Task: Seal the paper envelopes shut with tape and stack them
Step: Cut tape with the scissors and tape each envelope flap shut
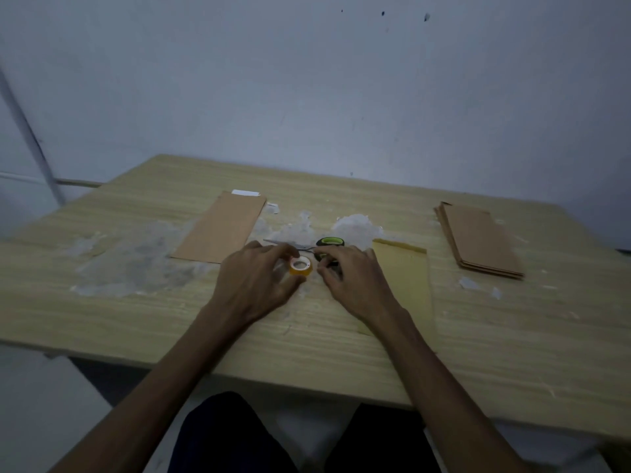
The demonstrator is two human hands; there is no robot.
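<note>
Head: tape roll (300, 266) btwn both hands.

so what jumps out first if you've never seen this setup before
The two hands meet at the middle of the wooden table: the left hand holds a small yellow tape roll, and the right hand works at it beside green-handled scissors. A single brown envelope lies to the left, a yellowish one under the right wrist, and a stack of envelopes at far right.
</note>
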